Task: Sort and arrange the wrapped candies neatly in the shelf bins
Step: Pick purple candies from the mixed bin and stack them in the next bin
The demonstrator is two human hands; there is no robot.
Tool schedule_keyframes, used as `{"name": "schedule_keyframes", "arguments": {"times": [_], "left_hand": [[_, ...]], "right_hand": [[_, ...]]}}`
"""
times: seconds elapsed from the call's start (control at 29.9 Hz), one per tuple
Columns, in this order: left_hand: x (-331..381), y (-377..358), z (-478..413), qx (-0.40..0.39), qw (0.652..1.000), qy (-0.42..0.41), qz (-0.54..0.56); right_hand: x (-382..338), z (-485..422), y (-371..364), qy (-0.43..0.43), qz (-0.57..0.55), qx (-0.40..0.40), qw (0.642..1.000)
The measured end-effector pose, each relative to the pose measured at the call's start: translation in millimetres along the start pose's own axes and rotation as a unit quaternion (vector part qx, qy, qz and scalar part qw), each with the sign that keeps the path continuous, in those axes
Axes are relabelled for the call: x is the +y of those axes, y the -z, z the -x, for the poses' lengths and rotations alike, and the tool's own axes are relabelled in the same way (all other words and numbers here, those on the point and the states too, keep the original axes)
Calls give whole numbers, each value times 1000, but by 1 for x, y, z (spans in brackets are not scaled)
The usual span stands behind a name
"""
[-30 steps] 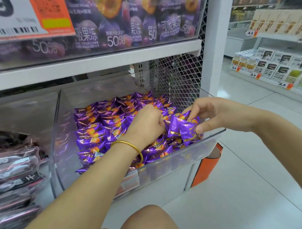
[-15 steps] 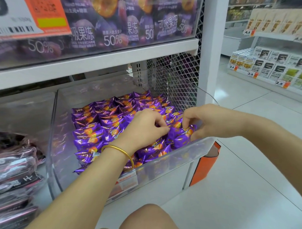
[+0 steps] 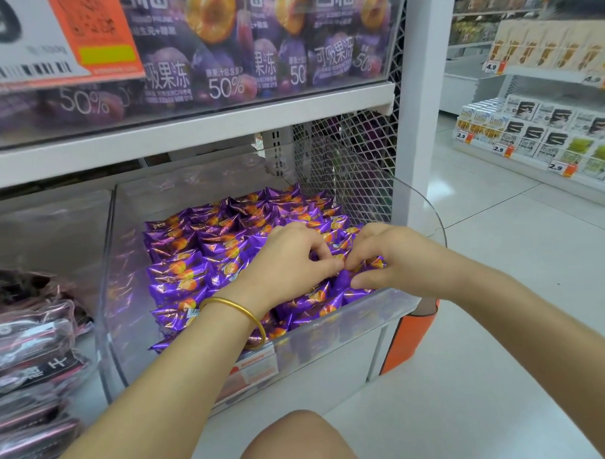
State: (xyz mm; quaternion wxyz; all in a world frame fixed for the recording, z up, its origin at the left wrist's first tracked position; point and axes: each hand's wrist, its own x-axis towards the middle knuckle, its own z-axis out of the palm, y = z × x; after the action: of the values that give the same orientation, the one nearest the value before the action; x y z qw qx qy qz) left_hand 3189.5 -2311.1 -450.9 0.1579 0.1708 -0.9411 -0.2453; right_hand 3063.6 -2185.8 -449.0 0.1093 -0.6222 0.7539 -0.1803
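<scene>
Several purple wrapped candies point(image 3: 192, 264) with orange fruit prints fill a clear plastic bin point(image 3: 335, 326) on the low shelf. My left hand point(image 3: 288, 264), a gold bangle on its wrist, has its fingers curled down onto the candies at the bin's front right. My right hand point(image 3: 388, 257) sits right beside it, fingers curled and pinching purple candies near the bin's front right corner. The fingertips of both hands meet over the same packets. The candies under my hands are hidden.
Dark pink packets point(image 3: 27, 345) fill the neighbouring bin on the left. A white shelf board point(image 3: 188, 137) with purple jelly pouches point(image 3: 226, 50) hangs above. A wire mesh side panel point(image 3: 354, 169) and a white post point(image 3: 423, 105) bound the right. A snack shelf point(image 3: 537, 131) stands across the tiled aisle.
My right hand lowered the purple packets it had lifted down into the front right corner. Both hands drew closer until the fingertips met. The view tilted slightly downward.
</scene>
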Motion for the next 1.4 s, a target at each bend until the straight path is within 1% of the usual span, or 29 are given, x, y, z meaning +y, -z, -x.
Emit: {"name": "schedule_keyframes", "arguments": {"times": [0.1, 0.17, 0.2, 0.23, 0.3, 0.33, 0.37, 0.43, 0.5, 0.57, 0.7, 0.77, 0.84, 0.9, 1.0, 1.07, 1.1, 1.17, 1.24, 1.3, 1.4], "left_hand": [[1, 2, 1, -4, 1000, 14, -5], [1, 5, 4, 17, 1000, 25, 7], [1, 9, 7, 32, 999, 30, 11], [1, 12, 12, 48, 998, 35, 17], [2, 23, 23, 79, 996, 37, 28], [3, 29, 30, 95, 994, 36, 35], [4, 36, 39, 113, 992, 36, 44], [3, 50, 61, 157, 985, 38, 66], [-2, 65, 88, 208, 973, 49, 88], [-13, 82, 119, 256, 960, 65, 88], [-53, 117, 180, 320, 939, 121, 34], [-76, 132, 206, 335, 928, 161, 11], [-99, 143, 228, 339, 920, 193, -33], [-120, 151, 245, 354, 907, 212, -80], [-139, 161, 266, 423, 875, 210, -106], [-147, 168, 275, 457, 859, 219, -73], [-152, 171, 277, 461, 857, 228, -50], [-157, 176, 280, 458, 857, 237, -7], [-159, 178, 281, 460, 855, 238, 24], [-159, 179, 282, 458, 854, 244, 39], [-159, 182, 283, 458, 851, 247, 70]], "right_hand": [[-2, -1, -1, -8, 57, -7, 998], [-3, 2, -1, -12, 86, 39, 996], [-4, 4, -1, -4, 73, 59, 996], [-6, 5, -3, 8, 43, 60, 997], [-10, 6, -5, 18, 1, 26, 999], [-11, 6, -4, 15, 4, 18, 1000], [-12, 6, -2, 6, 9, 26, 1000], [-20, 5, 5, -12, 1, 94, 995], [-44, 0, 11, -1, -28, 170, 985], [-86, -8, 11, 46, -52, 184, 981], [-182, -39, -15, 174, -69, 130, 974], [-225, -62, -36, 223, -75, 101, 967], [-262, -91, -58, 246, -89, 77, 962], [-292, -121, -80, 232, -103, 56, 966], [-321, -160, -111, 194, -88, 13, 977], [-334, -175, -132, 189, -54, -10, 980], [-338, -180, -141, 187, -30, -11, 982], [-344, -184, -155, 182, 23, 6, 983], [-346, -184, -160, 186, 40, 24, 981], [-345, -181, -155, 178, -4, 35, 983], [-335, -174, -136, 108, -122, 72, 984]]}}
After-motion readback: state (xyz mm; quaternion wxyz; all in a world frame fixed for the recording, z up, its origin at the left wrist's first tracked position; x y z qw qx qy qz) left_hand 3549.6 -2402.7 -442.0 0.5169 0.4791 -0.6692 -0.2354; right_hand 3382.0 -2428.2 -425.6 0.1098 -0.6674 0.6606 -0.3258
